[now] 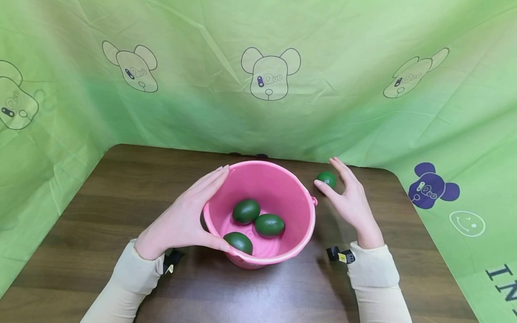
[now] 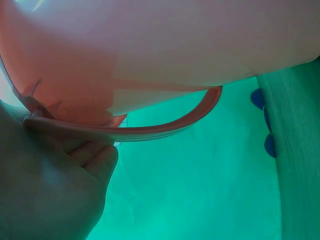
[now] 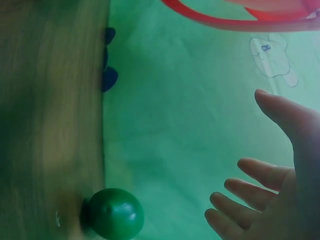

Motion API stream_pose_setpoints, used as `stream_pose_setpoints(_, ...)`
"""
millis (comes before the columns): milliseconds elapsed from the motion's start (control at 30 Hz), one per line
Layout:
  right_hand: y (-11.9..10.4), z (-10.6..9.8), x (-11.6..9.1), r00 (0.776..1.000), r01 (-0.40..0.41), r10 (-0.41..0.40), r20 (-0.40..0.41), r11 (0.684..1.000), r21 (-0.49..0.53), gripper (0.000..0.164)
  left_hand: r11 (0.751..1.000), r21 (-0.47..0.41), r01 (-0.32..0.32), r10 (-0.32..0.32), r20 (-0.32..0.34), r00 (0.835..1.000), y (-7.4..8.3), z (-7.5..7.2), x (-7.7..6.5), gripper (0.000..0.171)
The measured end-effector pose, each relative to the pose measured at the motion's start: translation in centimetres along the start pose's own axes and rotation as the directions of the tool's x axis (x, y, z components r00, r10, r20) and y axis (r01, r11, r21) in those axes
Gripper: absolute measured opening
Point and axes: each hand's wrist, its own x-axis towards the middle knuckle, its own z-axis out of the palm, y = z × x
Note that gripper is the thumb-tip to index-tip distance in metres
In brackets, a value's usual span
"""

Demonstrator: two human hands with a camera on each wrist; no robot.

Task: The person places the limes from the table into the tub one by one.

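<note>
Pink bucket (image 1: 262, 181) sits on the brown wood-grain counter (image 1: 93, 215), mouth facing up to the head camera. Left hand (image 1: 181, 220) on the bucket's left side: thumb hooked over the near rim, other fingers along the outer wall, gripping it. Three dark green fruits inside, at the bottom: back fruit (image 1: 246, 211), right fruit (image 1: 269, 225), near-left fruit (image 1: 238, 242). A fourth fruit (image 1: 326, 179) lies on the counter just right of the bucket. Right hand (image 1: 355, 204) is right of the bucket too, by that fruit, fingers wide with thumb well apart, holding nothing; right wrist view shows a gap between them. Left wrist view is dark; the curved band (image 2: 165, 131) by the left fingers is probably the bucket handle.

Writing: green drape (image 1: 202, 103) behind the bucket has mouse-head prints (image 1: 276, 67), each with a logo starting "Q", rest too small to read. Far right of the bucket: purple head print (image 1: 429, 190), white smiley (image 1: 467, 223), large letters "IN" (image 1: 501, 278) cut off at the edge. Yellow label (image 1: 343, 257) on the right-wrist device (image 1: 333, 253), unreadable.
</note>
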Motion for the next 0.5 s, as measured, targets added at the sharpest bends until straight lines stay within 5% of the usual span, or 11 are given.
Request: stream_pose_setpoints(500,2.4,0.3,0.5,0.998,-0.048,0.048,0.045,0.999,-0.003,0.073,1.0,-0.003,0.005,-0.005,0.003,1.0,0.0,0.0,0.0,0.138)
